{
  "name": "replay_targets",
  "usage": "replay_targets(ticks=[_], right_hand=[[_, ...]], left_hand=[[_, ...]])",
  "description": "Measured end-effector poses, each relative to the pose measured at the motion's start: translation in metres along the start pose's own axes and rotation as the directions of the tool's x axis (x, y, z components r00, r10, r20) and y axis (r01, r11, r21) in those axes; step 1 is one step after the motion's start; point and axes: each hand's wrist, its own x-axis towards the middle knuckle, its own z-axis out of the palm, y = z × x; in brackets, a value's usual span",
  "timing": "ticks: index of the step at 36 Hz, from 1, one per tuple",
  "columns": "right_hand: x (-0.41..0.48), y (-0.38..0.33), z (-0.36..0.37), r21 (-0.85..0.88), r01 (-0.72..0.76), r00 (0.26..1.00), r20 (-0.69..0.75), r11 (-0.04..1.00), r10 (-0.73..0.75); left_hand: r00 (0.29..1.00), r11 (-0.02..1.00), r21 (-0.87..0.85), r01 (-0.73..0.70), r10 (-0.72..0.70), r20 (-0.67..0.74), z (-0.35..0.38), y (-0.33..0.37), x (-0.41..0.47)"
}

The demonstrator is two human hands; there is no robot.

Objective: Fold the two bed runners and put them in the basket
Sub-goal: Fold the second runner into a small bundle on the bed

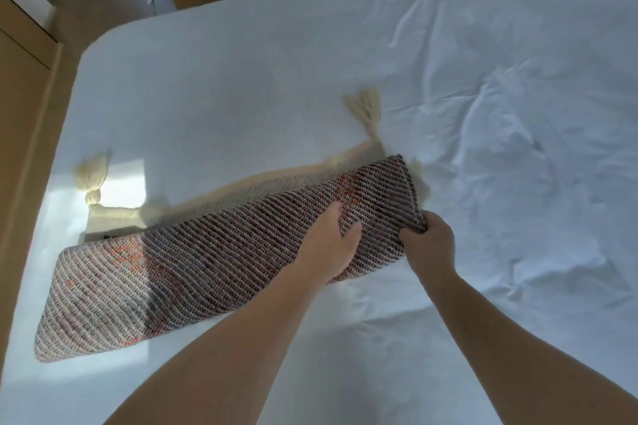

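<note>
Seeing bed runner point(193, 272) lying folded on bed point(241, 79); left hand point(331, 245) pressing flat on it, right hand point(428, 241) pinching its end. I'm judging layers risk slipping, tassels point(366, 107) splaying, if pinch loosens. Basket not visible.

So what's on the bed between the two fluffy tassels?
Only bare white sheet lies between the left tassel and the right tassel, seen from the head camera.

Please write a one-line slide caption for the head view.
Left hand presses the folded bed runner on the white bed; right hand grips its end.
</note>
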Motion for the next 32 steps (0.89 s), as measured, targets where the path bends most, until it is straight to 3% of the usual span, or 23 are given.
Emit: replay_targets(ticks=[4, 7, 12, 16, 21, 27, 32], right_hand=[[-0.016, -0.018, 0.009, -0.05, 0.166, 0.981, 0.106, 0.985, -0.16], [-0.021, -0.022, 0.013, -0.105, 0.273, 0.955, 0.154, 0.956, -0.255], [-0.028, -0.018, 0.013, -0.173, 0.396, 0.906, 0.232, 0.902, -0.353], [-0.033, -0.016, 0.016, -0.156, 0.486, 0.853, 0.298, 0.86, -0.428], [-0.038, -0.011, 0.018, -0.091, 0.523, 0.811, 0.36, 0.847, -0.462], [-0.037, -0.01, 0.025, -0.152, 0.452, 0.86, 0.334, 0.879, -0.385], [-0.049, -0.021, 0.047, -0.27, 0.421, 0.841, 0.473, 0.866, -0.261]], left_hand=[[0.987, 0.969, -0.187, 0.162, -0.155, 0.049, -0.02, 0.039, 0.034], [0.969, 0.947, -0.214, 0.242, -0.224, 0.105, -0.032, 0.068, 0.054], [0.958, 0.968, 0.035, 0.247, -0.25, 0.14, -0.031, 0.094, 0.077], [0.914, 0.941, 0.218, 0.259, -0.312, 0.26, -0.016, 0.098, 0.086], [0.964, 0.931, 0.282, 0.232, -0.258, 0.058, -0.012, 0.078, 0.092], [0.948, 0.943, -0.092, 0.319, -0.318, 0.018, -0.047, 0.037, 0.084], [0.934, 0.828, -0.472, 0.304, -0.355, -0.021, -0.084, 0.001, 0.056]])
